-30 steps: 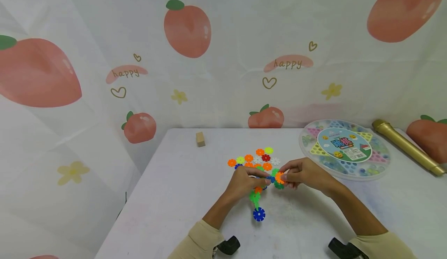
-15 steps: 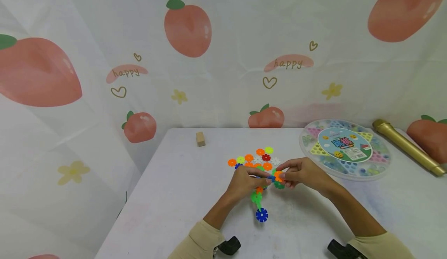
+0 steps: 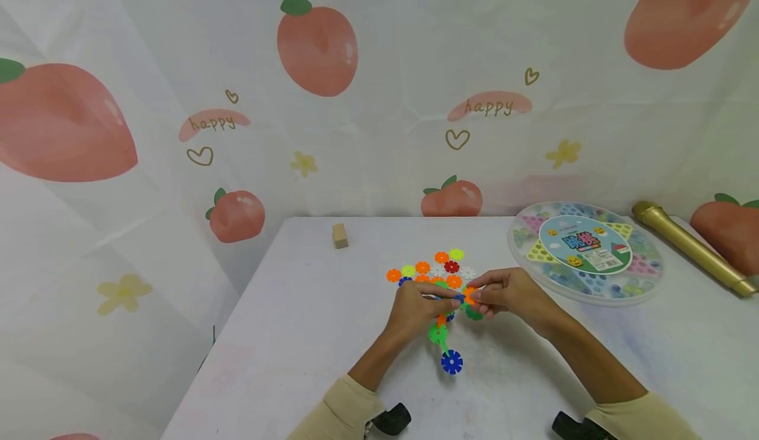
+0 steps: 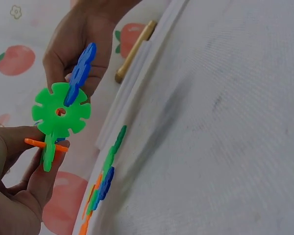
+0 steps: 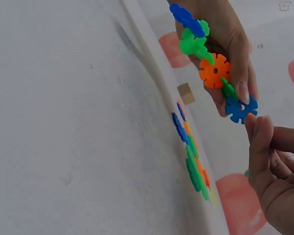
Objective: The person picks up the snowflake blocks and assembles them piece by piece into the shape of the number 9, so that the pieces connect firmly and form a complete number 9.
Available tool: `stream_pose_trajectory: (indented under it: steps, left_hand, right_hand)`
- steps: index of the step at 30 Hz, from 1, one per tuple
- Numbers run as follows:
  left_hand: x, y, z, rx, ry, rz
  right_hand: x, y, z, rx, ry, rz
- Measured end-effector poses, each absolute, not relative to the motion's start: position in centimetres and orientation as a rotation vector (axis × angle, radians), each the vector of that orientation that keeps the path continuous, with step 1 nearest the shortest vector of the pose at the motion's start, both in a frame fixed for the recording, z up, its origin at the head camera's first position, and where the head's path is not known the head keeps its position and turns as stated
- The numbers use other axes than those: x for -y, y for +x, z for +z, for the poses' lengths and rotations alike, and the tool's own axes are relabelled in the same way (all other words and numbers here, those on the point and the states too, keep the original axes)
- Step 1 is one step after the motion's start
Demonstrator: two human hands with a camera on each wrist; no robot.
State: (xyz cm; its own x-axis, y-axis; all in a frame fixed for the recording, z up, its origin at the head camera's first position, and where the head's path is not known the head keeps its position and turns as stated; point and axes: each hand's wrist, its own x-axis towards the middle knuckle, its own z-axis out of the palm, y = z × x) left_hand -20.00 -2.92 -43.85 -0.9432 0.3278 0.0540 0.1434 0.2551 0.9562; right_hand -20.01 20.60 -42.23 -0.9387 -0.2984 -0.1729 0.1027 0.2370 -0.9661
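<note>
In the head view my left hand (image 3: 412,311) pinches a chain of interlocking snowflake discs between thumb and fingers. Its free end hangs toward me, with a green disc (image 3: 437,334) and a dark blue disc (image 3: 452,362) at the tip. My right hand (image 3: 512,295) pinches an orange snowflake disc (image 3: 469,295) against the chain's other end. The right wrist view shows a blue disc (image 5: 241,108) at that end, the right fingertips right at its edge and mostly hiding the orange disc. Farther along are a green disc (image 5: 229,89) and another orange disc (image 5: 214,71).
Loose snowflake discs, among them a red disc (image 3: 451,267), lie flat just beyond my hands. A round board-game box (image 3: 528,282) stands at the back right, with a gold microphone (image 3: 690,249) beside it. A small wooden block (image 3: 340,236) sits at the back left.
The chain's hanging end has swung to the right. My right hand has shifted slightly left with the orange disc, closer to my left hand, which keeps its hold.
</note>
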Motion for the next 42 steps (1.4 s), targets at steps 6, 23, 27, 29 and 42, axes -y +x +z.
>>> stream_pose_trajectory:
  steps: [6,23,27,29,42]
  left_hand:
    - [2.75,-19.92,-44.03,-2.385,0.449,1.8]
    - [2.57,-19.8,-44.37,-2.381,0.453,1.815]
    - [2.55,-19.76,-44.49,-2.368,0.462,1.832]
    - [2.53,-19.76,-44.58,-2.366,0.479,1.838]
    - [2.39,-19.79,-44.48,-2.401,0.561,1.825]
  right_hand:
    - [-20.3,-19.98,-42.49,-2.182,-0.151,-1.784]
    - [-20.32,-19.85,-42.61,-2.177,-0.189,-1.777]
    - [-20.37,-19.87,-42.64,-2.178,-0.204,-1.762]
    - [-20.39,-19.88,-42.59,-2.181,-0.2,-1.753]
    - [-20.28,-19.76,-42.34,-2.17,-0.167,-1.767]
